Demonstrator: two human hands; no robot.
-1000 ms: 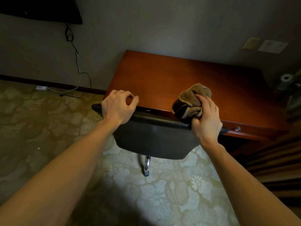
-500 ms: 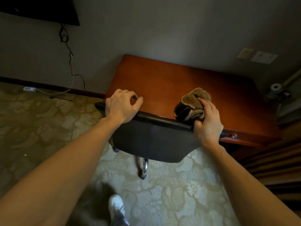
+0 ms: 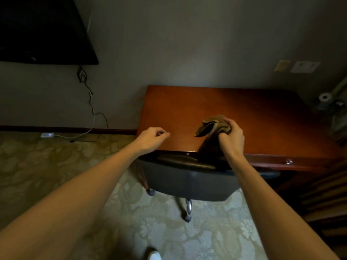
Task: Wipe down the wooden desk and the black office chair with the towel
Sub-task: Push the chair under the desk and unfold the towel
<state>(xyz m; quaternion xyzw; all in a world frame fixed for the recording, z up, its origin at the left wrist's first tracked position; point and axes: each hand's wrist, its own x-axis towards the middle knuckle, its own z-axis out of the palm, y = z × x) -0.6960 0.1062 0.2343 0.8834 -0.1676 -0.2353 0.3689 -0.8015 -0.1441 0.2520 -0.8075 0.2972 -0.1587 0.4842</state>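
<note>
Dim room w/ a patterned carpet (image 3: 56,175) and a grey wall. A dark TV (image 3: 43,30) is hanging at 10 o'clock, its cable (image 3: 90,102) trailing down to the floor. The wooden desk (image 3: 253,113) is sitting against the wall at approx. 2 o'clock. The black office chair (image 3: 187,177) is standing tucked against the desk's front edge, centre frame, backrest facing the viewer.

The right hand (image 3: 231,136), at 1 o'clock, is gripping the brown towel (image 3: 212,126) in a closed fist above the desk's front edge. Bunching it likely makes a firm pad for rubbing. The towel's long axis is running roughly 12-to-6: wad at top, a darker tail seeming to hang toward the chair's top rim, w/ one loose flap pointing to 9 o'clock.

The left hand (image 3: 152,137), just left of centre, is hovering over the desk's front-left corner, fingers loosely curled, holding nothing, prob. free to steady the chair. Whether the towel is touching the wood: can't tell.
</note>
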